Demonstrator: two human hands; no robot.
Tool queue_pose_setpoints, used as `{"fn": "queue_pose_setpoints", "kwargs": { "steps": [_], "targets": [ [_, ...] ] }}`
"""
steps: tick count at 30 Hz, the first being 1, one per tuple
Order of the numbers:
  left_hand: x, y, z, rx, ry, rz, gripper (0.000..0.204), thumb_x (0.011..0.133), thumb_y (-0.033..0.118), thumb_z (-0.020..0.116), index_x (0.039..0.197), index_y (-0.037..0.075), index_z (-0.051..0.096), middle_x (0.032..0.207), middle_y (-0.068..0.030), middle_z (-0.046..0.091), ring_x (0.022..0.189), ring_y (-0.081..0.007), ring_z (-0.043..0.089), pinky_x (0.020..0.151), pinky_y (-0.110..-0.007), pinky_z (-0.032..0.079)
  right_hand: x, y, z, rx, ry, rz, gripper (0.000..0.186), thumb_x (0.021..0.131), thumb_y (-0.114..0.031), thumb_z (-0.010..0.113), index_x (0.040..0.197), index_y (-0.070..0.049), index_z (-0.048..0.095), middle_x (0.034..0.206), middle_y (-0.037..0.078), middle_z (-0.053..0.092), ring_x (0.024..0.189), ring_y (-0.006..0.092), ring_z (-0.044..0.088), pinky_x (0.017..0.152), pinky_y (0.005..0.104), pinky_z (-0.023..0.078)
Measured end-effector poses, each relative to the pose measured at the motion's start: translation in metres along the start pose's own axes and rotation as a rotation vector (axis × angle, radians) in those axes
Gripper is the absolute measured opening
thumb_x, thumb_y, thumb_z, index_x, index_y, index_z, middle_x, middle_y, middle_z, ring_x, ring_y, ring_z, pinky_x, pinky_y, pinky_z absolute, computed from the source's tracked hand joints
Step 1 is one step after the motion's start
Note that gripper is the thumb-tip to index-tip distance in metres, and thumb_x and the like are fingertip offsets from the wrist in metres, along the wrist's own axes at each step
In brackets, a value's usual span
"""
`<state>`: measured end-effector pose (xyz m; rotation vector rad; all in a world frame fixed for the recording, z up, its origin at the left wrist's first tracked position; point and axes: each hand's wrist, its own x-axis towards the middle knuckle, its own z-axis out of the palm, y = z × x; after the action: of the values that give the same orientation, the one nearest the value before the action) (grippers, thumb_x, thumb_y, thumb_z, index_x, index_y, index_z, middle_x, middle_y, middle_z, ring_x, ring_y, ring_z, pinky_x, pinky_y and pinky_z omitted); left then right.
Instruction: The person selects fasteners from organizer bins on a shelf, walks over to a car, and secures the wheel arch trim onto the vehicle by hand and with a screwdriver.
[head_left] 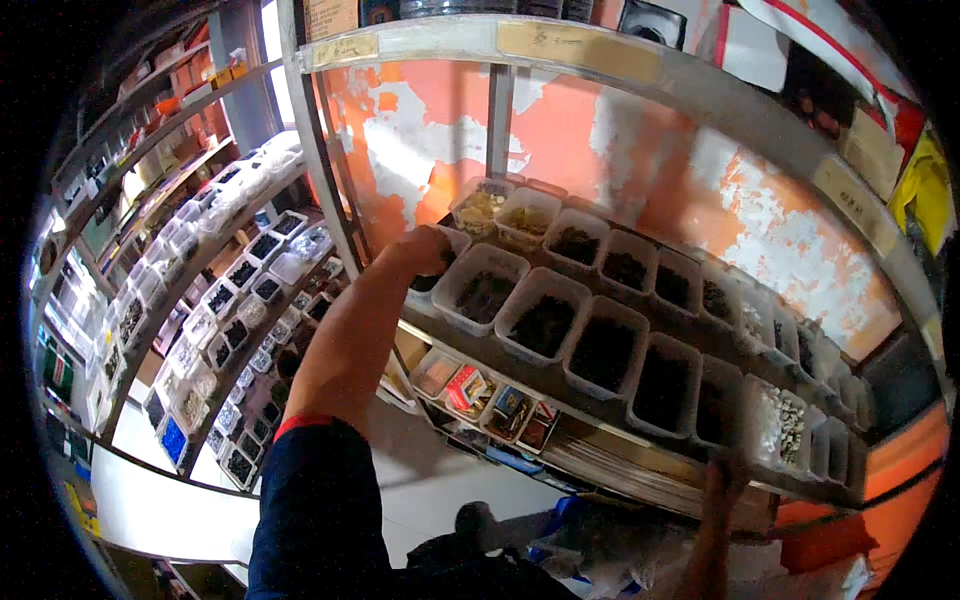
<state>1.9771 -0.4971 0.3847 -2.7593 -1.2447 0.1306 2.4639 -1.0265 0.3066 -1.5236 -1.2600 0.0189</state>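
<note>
My left hand [424, 250], at the end of an outstretched arm, is at the left end of a shelf. Its fingers curl down at a translucent plastic tub [453, 240]; what they hold, if anything, is hidden. Next to it stands a larger tub [483, 287] with dark small parts. Behind are a tub of yellowish pieces [480, 210] and another tub [528, 217] with some yellowish contents. My right hand [724, 478] is at the shelf's front edge, below a dark-filled tub [717, 400]; shade hides its fingers.
Two rows of tubs fill the shelf, including one with pale pieces [780, 425]. A metal upper beam [580, 52] crosses above, and an upright post [325, 150] stands left. Lower down sit small boxes [466, 388]. Another rack of tubs [235, 330] stands at left.
</note>
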Motion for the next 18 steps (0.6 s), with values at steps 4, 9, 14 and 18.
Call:
{"fn": "queue_pose_setpoints", "kwargs": {
  "steps": [4,9,14,18],
  "targets": [
    [0.046,0.051,0.030,-0.142,0.017,0.011,0.026,0.080,0.016,0.067,0.101,0.005,0.078,0.112,-0.0194,0.074,0.109,-0.0357,0.070,0.096,-0.044,0.055,-0.009,0.032,-0.044,-0.127,0.103,0.428,0.021,0.094,-0.020,0.068,0.083,-0.004,0.059,0.078,0.000,0.054,0.071,0.0091,0.052,0.063,0.0319,0.044],
    [0.024,-0.034,0.048,-0.160,0.108,-0.075,0.024,0.081,0.017,0.069,0.099,0.005,0.078,0.105,-0.0188,0.075,0.110,-0.0346,0.069,0.094,-0.044,0.056,-0.041,0.094,-0.007,0.014,0.249,0.295,0.025,0.105,-0.020,0.055,0.104,0.003,0.066,0.117,0.010,0.062,0.102,0.0209,0.060,0.092,0.0390,0.050],
    [-0.012,0.026,-0.033,-0.245,0.423,0.043,0.020,0.084,0.017,0.067,0.093,0.002,0.075,0.096,-0.0187,0.074,0.099,-0.0367,0.070,0.086,-0.046,0.056,0.002,-0.107,0.032,0.298,0.321,0.216,0.014,0.094,-0.003,0.066,0.107,0.002,0.069,0.115,0.007,0.064,0.099,0.0169,0.059,0.085,0.0316,0.050],
    [-0.079,0.038,-0.072,-1.091,0.750,0.075,0.020,0.092,0.017,0.058,0.092,0.001,0.069,0.082,-0.0142,0.070,0.081,-0.0261,0.067,0.074,-0.039,0.054,0.093,-0.224,0.110,0.092,-0.126,-0.149,0.012,0.088,0.002,0.063,0.099,0.003,0.068,0.084,0.003,0.064,0.077,0.0123,0.061,0.071,0.0276,0.049]
  ]
}}
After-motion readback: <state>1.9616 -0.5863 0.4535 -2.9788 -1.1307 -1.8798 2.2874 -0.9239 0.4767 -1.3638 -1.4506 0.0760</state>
